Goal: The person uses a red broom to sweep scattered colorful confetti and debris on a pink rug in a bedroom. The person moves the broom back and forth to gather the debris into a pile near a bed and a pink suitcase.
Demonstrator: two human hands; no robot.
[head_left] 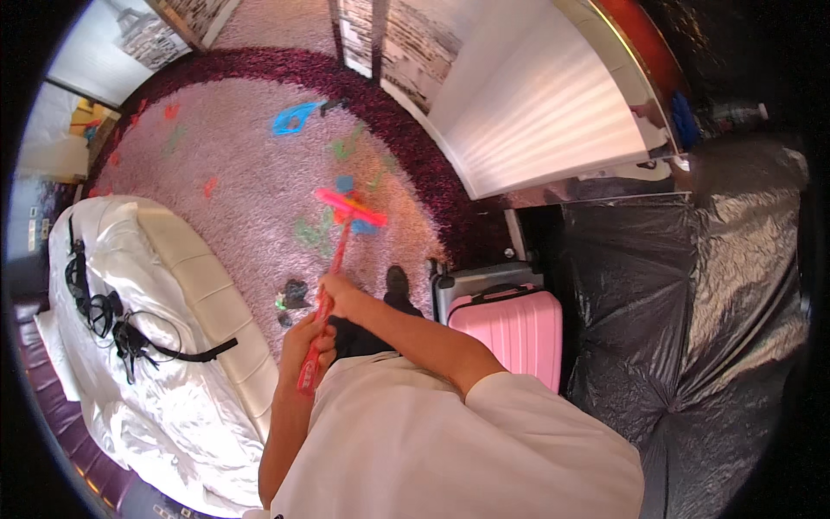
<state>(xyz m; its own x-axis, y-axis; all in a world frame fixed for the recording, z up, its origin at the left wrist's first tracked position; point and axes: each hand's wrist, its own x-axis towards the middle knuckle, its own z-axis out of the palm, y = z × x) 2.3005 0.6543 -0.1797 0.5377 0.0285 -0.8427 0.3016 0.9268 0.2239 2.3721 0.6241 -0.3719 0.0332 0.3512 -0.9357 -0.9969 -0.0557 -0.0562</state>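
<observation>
Both my hands grip a red long-handled broom (339,248) with a narrow bar-shaped head. My right hand (344,299) is wrapped round the upper part of the handle as seen here, farther from me. Closer to my body, my left hand (304,339) is closed near the handle's end. The pink-red broom head (350,208) is over the pale carpet (233,164), among blue scraps (363,227) and green scraps (313,233). Whether it touches the carpet I cannot tell. A dark crumpled piece (296,293) lies left of my right hand.
A bed-like seat with a white cover (173,381) and black straps (130,339) is at left. Right of my feet stands a pink suitcase (510,329) beside black plastic sheeting (640,285). Farther off lie a blue piece (294,118) and red scraps (210,186).
</observation>
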